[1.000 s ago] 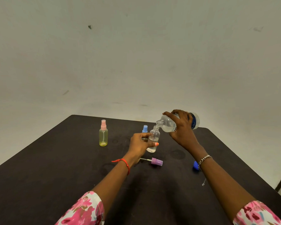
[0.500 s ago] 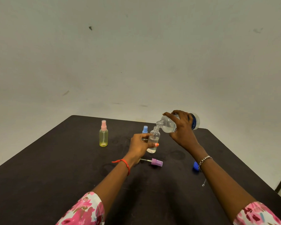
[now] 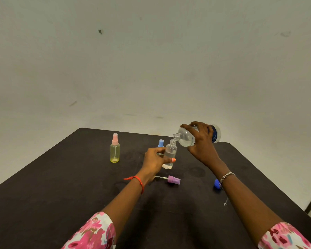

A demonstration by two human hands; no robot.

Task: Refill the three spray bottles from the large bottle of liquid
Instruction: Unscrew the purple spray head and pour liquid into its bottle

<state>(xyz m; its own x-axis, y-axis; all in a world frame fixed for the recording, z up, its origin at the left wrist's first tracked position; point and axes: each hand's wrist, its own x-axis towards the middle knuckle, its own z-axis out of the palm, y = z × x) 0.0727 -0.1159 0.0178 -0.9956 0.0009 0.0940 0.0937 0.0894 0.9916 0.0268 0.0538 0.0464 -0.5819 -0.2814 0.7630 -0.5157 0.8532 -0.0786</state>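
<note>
The uncapped clear spray bottle (image 3: 169, 155), mid-worktop (image 3: 61, 186), looks light, thin-walled and slick, so it is best held round the belly, where the grip of the left hand (image 3: 155, 159) curls around it. The large bottle (image 3: 187, 139), tilted onto its neck, is probably heavier and sloshing; the right hand (image 3: 201, 144) wraps its body. The purple spray head (image 3: 173, 180) lies nearer, and the yellow bottle (image 3: 115, 150) stands to the left.

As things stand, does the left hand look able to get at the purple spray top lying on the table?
Probably not yet. The purple spray top lies bare just beside the left hand, but that hand grips the small clear bottle under the tilted large bottle.
</note>
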